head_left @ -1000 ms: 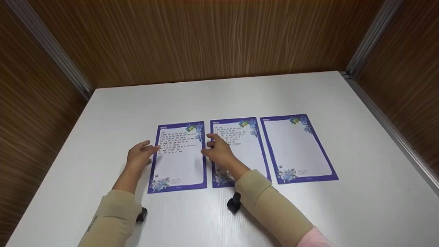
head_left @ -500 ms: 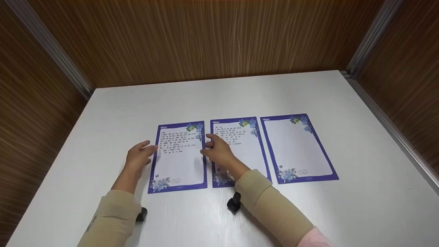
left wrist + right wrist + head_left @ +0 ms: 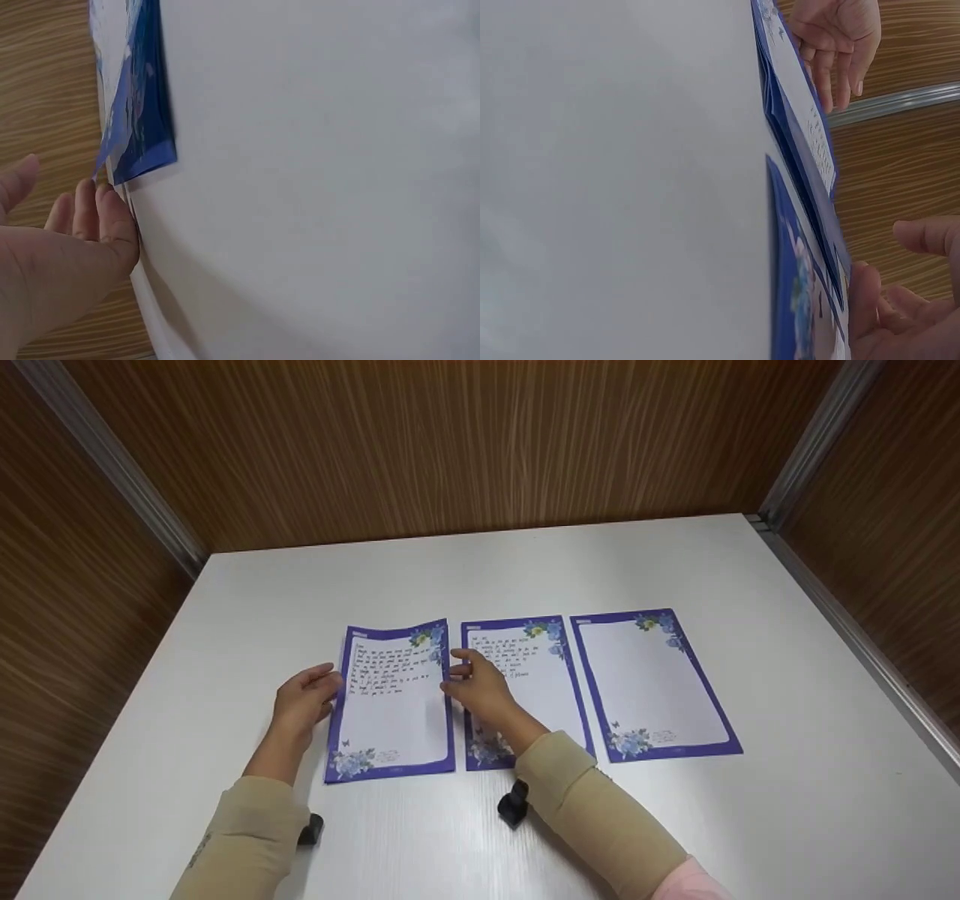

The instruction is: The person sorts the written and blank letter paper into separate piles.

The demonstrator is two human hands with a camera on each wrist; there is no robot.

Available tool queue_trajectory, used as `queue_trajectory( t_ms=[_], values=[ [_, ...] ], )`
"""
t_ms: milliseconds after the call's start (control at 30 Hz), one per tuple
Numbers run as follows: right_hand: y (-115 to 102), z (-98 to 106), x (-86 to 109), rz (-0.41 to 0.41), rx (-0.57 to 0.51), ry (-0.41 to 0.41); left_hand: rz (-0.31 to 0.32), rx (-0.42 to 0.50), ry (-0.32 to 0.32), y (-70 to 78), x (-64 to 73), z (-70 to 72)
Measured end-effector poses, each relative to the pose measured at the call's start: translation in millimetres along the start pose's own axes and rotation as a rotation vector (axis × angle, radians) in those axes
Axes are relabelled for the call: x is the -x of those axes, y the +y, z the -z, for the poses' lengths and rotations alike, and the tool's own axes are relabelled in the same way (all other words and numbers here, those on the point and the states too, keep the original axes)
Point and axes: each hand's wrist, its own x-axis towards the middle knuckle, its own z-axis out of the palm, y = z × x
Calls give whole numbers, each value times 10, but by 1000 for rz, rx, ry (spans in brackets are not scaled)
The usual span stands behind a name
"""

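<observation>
A handwritten sheet of letter paper [image 3: 390, 727] with a purple border and blue flowers lies between my hands, its top edge bowed. Further purple layers show beneath it in the right wrist view, where the paper stack [image 3: 799, 161] is seen edge-on. My left hand [image 3: 301, 699] is at its left edge; in the left wrist view the fingertips touch the paper's corner, the thumb apart. My right hand [image 3: 484, 690] reaches over the middle sheet [image 3: 544, 705], its fingers at the first sheet's right edge and the thumb apart in the right wrist view.
To the right lies a third sheet [image 3: 652, 682], bordered alike but without handwriting. All rest on a white table [image 3: 480, 570] with wood-grain panels [image 3: 450, 450] behind and at the sides. Black devices [image 3: 513, 806] show by both wrists.
The left sheet's top edge has gone from flat to bowed, and its edges have come up a little from the layer beneath. Both hands have barely moved.
</observation>
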Motion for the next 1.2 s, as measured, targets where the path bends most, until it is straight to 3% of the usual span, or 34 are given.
queue_trajectory(
  t_ms=[267, 633, 867, 1200],
  values=[
    [7, -14, -17, 21, -105, 35, -38, 62, -3, -40, -34, -14],
    [57, 26, -55, -42, -155, 72, -40, 115, -46, -47, -8, -113],
    [97, 166, -46, -48, -134, 91, -71, 38, -32, -61, -15, -228],
    [219, 454, -58, -31, -108, 149, -23, 11, -19, -52, -36, -478]
  ],
)
